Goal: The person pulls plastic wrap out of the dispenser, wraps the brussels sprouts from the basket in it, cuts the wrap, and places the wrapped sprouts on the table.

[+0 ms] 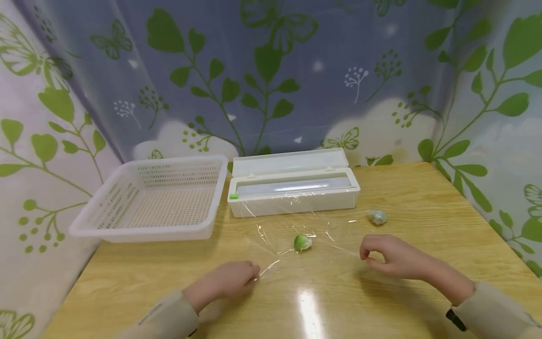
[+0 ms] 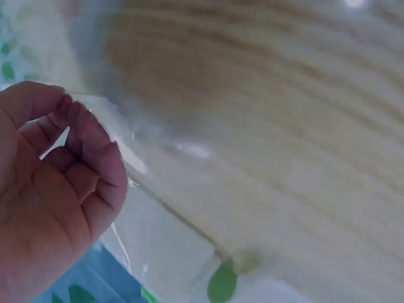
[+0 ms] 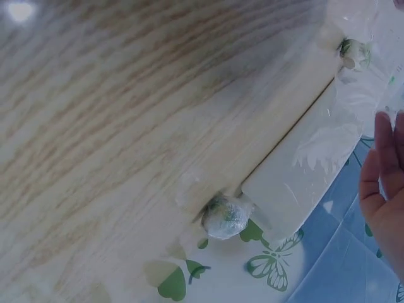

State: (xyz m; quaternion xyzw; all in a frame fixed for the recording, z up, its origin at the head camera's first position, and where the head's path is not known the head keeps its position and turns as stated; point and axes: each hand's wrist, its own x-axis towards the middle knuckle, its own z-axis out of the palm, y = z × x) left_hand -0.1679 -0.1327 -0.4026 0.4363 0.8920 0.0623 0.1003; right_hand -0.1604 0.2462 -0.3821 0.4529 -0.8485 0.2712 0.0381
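Note:
A clear sheet of cling film (image 1: pixel 275 235) stretches from the white cling film dispenser (image 1: pixel 292 203) toward me. On the film, between my hands, sits a small green and pale Brussels sprout (image 1: pixel 302 242), also seen in the right wrist view (image 3: pixel 355 55). My left hand (image 1: pixel 228 281) pinches the film's near left corner, its thumb meeting the fingertips in the left wrist view (image 2: pixel 69 164). At the other corner, my right hand (image 1: pixel 391 256) pinches the film between thumb and fingers. Behind the right hand lies a film-wrapped ball (image 1: pixel 377 216), whitish green.
A white perforated plastic basket (image 1: pixel 203 230) stands at the left of the wooden table (image 1: pixel 139 292). The dispenser's lid (image 1: pixel 292 161) is raised at the back, near a leaf-patterned curtain (image 1: pixel 296 103).

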